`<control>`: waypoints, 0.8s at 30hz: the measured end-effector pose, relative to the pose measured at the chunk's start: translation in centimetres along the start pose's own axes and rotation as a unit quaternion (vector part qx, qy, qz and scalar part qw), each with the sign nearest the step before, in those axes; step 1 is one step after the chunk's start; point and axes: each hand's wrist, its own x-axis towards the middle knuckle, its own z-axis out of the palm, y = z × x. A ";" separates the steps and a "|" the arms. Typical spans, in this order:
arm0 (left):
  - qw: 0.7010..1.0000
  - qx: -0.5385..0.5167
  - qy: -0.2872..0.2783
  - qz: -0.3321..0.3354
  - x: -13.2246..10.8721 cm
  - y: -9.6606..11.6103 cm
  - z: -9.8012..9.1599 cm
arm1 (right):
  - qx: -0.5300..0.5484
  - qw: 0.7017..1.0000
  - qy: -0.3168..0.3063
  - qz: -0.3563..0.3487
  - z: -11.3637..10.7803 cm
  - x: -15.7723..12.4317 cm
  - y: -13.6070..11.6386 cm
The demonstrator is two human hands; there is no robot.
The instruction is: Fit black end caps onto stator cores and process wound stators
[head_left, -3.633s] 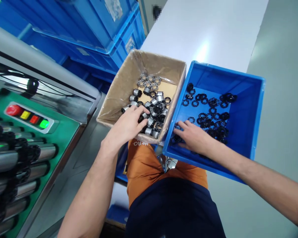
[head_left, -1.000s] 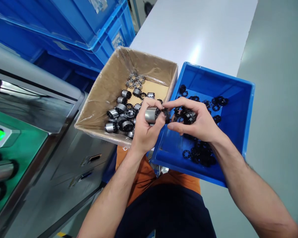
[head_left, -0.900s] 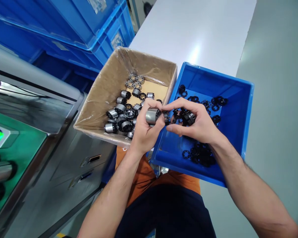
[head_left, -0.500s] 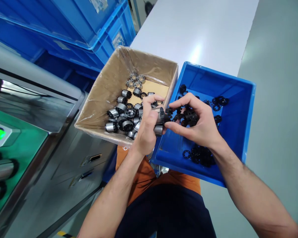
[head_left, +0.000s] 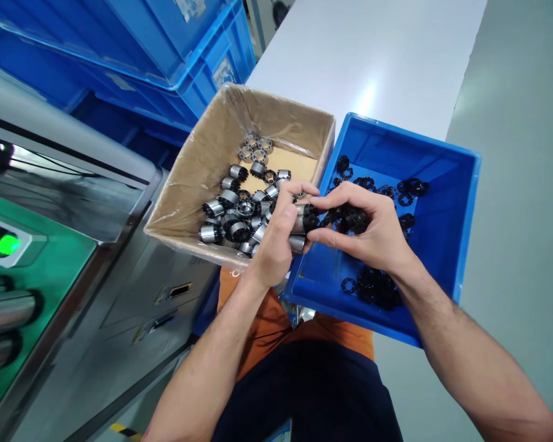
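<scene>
My left hand [head_left: 274, 239] is closed around silver metal cylinders [head_left: 297, 244], held over the gap between the two boxes. My right hand [head_left: 371, 236] pinches a black toothed ring [head_left: 309, 218] against the end of one cylinder and cups more black rings [head_left: 352, 219] in its palm. The cardboard box [head_left: 198, 178], lined with clear plastic, holds several silver cylinders [head_left: 233, 212]. The blue bin [head_left: 461, 209] to its right holds several loose black rings [head_left: 380, 288].
Stacked blue crates [head_left: 133, 55] stand at the far left. A grey machine [head_left: 64, 184] with a green lit button [head_left: 7, 244] and metal rollers [head_left: 9, 310] fills the left side. A white table [head_left: 373, 61] stretches beyond the boxes. My orange-clad lap [head_left: 267, 319] lies beneath them.
Both hands left the boxes and came together between them. The right hand now presses a black ring onto the cylinder in the left hand, which has turned slightly.
</scene>
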 end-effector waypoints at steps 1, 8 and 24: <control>1.000 0.004 0.002 -0.002 0.0 0.0 0.0 | 0.001 1.000 -0.001 0.005 0.0 0.0 0.0; 0.998 -0.009 -0.034 -0.053 -0.1 0.3 -0.6 | 0.002 1.000 -0.010 0.017 -0.2 0.2 0.1; 0.988 0.137 0.015 0.072 0.6 0.4 0.1 | 0.030 0.992 0.120 0.029 2.2 0.4 -1.3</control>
